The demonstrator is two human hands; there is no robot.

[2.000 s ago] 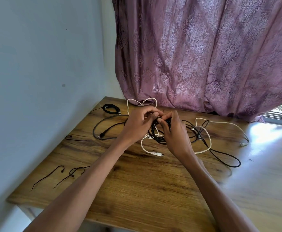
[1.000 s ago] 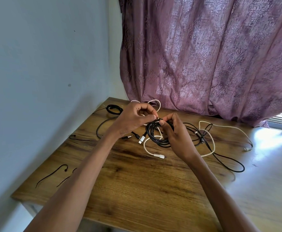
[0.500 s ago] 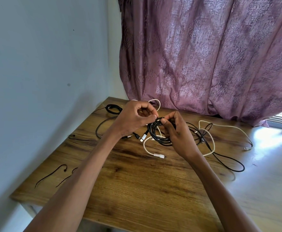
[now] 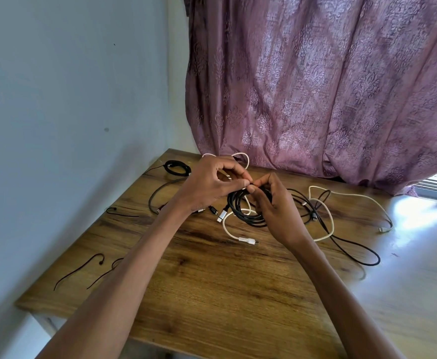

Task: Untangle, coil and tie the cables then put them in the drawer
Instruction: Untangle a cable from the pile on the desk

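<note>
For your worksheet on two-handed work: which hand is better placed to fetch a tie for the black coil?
Probably the left hand: the loose ties lie on its side of the table, while the right hand grips the black coil and would likely loosen it on letting go.

The near half of the brown wooden desk lies bare and open to reach. Loose black and white cables sprawl across its far right, thin black ties along its left edge. A pale wall closes the left, a mauve patterned curtain the back.

Two hands, one curtain, one table.
</note>
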